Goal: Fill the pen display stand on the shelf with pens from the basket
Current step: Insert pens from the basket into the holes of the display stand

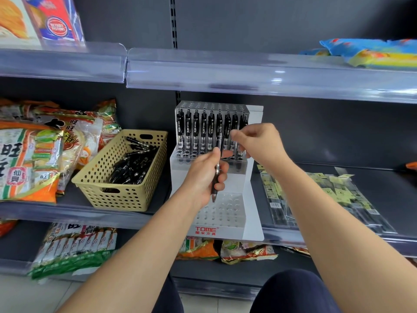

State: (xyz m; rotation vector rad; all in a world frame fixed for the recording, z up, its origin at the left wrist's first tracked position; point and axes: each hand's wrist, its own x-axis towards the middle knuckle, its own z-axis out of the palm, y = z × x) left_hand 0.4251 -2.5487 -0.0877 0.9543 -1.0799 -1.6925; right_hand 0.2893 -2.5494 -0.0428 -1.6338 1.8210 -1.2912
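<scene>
The white tiered pen display stand (204,230) sits on the middle shelf. Its back row holds several black pens (196,129) standing upright, and the front tiers show bare holes. My left hand (200,177) grips one black pen (214,193) upright, tip down, in front of the stand's middle tier. My right hand (259,141) is at the right end of the back row, its fingers curled around a pen there. Left of the stand, the tan perforated basket (117,197) holds several loose black pens (130,168).
Snack bags (29,159) fill the shelf left of the basket. Flat packs of pens (316,195) lie to the right of the stand. A clear shelf lip (248,73) overhangs just above the stand. More snack bags (74,247) sit on the shelf below.
</scene>
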